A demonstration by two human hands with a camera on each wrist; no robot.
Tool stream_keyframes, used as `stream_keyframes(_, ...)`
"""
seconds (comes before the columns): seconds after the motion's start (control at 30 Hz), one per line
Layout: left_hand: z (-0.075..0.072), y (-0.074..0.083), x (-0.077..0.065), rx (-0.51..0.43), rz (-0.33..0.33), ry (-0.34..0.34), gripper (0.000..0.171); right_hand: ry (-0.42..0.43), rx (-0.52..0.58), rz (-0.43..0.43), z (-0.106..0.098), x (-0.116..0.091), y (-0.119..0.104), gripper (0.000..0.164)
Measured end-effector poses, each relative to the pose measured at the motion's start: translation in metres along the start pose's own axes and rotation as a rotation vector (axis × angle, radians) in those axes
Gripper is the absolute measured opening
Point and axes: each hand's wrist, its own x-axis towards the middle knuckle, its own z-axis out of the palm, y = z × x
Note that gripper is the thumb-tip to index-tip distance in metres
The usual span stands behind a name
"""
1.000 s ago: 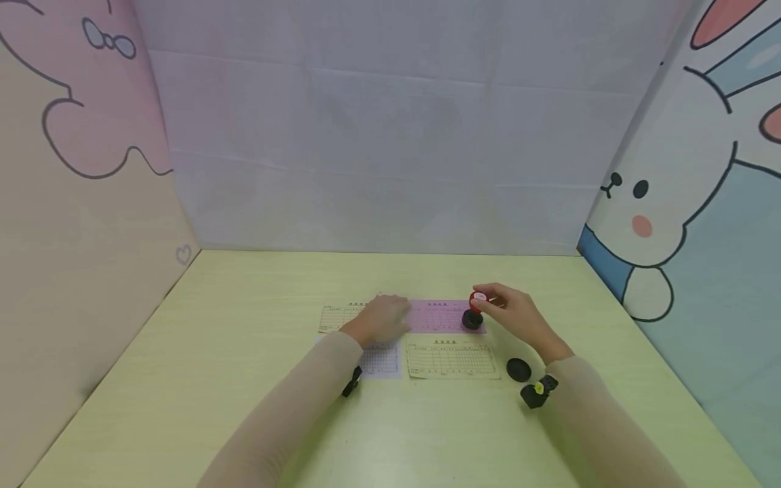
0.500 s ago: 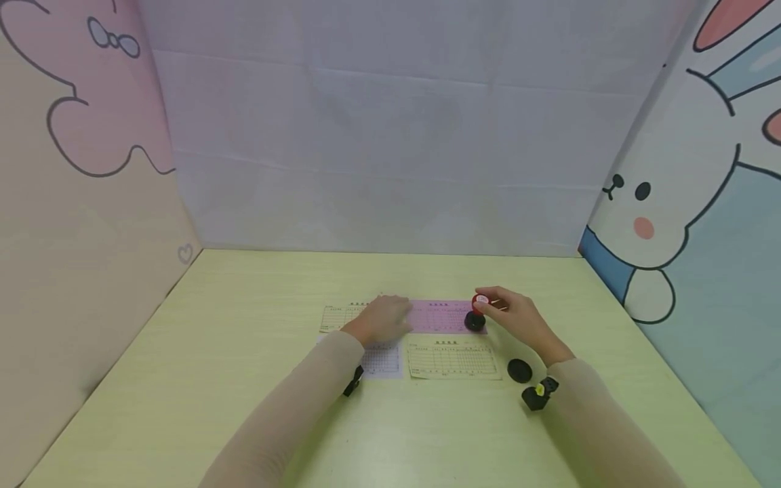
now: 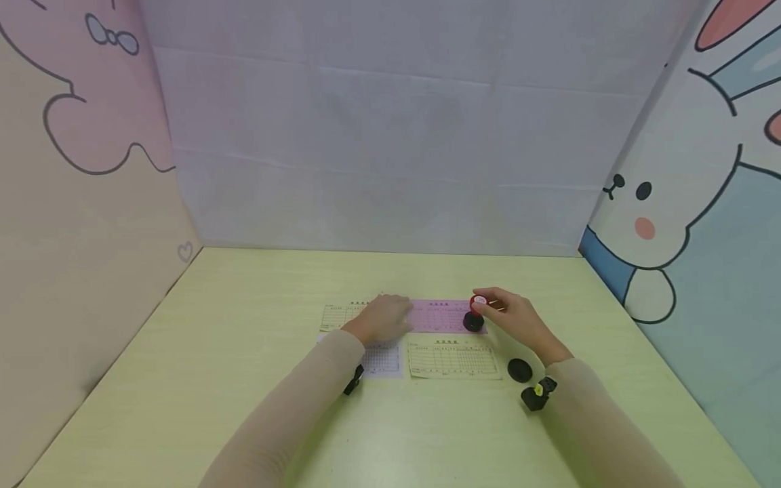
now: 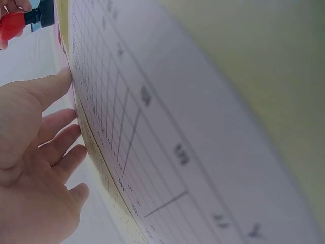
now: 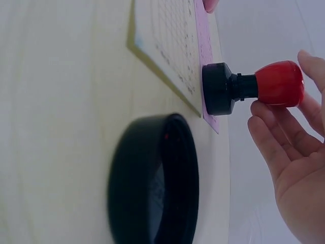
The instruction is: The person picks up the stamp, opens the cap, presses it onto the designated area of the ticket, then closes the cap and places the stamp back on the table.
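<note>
My right hand (image 3: 518, 322) grips a stamp (image 5: 279, 84) by its red rounded handle. The stamp's black round base stands on the right end of a pink printed form (image 3: 436, 318). On that form's left part rests my left hand (image 3: 383, 318), its fingertips on the paper and its fingers loosely bent in the left wrist view. Under the same hand and wrist, a yellow form (image 3: 337, 318) and a white form (image 3: 387, 362) are partly hidden. A second yellow form (image 3: 453, 359) lies in front of the pink one.
A round black cap (image 3: 520, 370), hollow in the right wrist view, lies on the table (image 3: 244, 298) just right of the front yellow form, close to my right wrist. A pale wall (image 3: 390, 156) closes off the back, with cartoon-printed panels at both sides.
</note>
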Motion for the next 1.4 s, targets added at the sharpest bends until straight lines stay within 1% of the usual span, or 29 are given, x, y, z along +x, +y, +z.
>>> stream_keyframes(0.2,-0.001,0.000,0.001,0.012,0.006,-0.006,0.056,-0.013,0.042,0.048,0.000,0.000,0.001,0.051)
stream_keyframes(0.3,-0.002,0.001,0.001,0.009,0.006,-0.008,0.056,-0.016,0.058,0.054,0.000,0.000,0.002,0.053)
stream_keyframes(0.43,-0.003,0.002,0.000,0.002,0.004,-0.011,0.055,-0.017,0.050,0.046,0.001,0.000,0.003,0.053)
stream_keyframes(0.63,-0.004,0.001,0.002,0.033,0.017,-0.002,0.055,-0.014,0.040,0.025,0.001,0.001,-0.001,0.049)
stream_keyframes(0.73,-0.004,0.001,0.003,0.034,0.019,-0.001,0.055,-0.011,0.030,0.025,0.002,0.000,-0.002,0.049)
stream_keyframes(0.9,-0.001,0.000,0.004,0.027,0.008,-0.012,0.056,-0.006,0.011,0.031,0.004,-0.001,-0.001,0.049)
stream_keyframes(1.2,0.004,-0.003,0.006,0.017,0.017,0.007,0.055,-0.012,0.002,0.031,0.005,-0.003,-0.004,0.050)
stream_keyframes(1.4,0.006,-0.003,0.007,0.021,0.008,0.014,0.054,-0.025,-0.008,0.027,0.004,-0.003,-0.008,0.048)
